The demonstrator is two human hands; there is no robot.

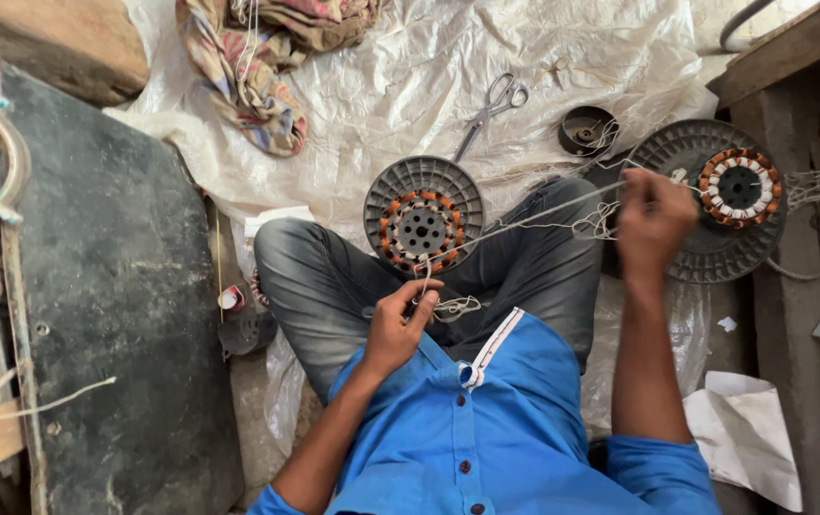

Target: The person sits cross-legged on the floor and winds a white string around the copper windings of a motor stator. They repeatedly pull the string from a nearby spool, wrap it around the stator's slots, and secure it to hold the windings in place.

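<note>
Both hands, left hand [400,319] and right hand [653,217], pinch a thin, limp, probably snappable string [524,221] stretched between them, best gripped near its ends.

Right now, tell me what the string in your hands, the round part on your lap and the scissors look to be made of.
String: pale, thin, limp, likely cotton thread, pinched in left hand and right hand. Round part: grey ribbed disc, probably cast metal or plastic; its ring shows orange, copper-like windings. Scissors: bright, shiny grey, apparently steel.
</note>
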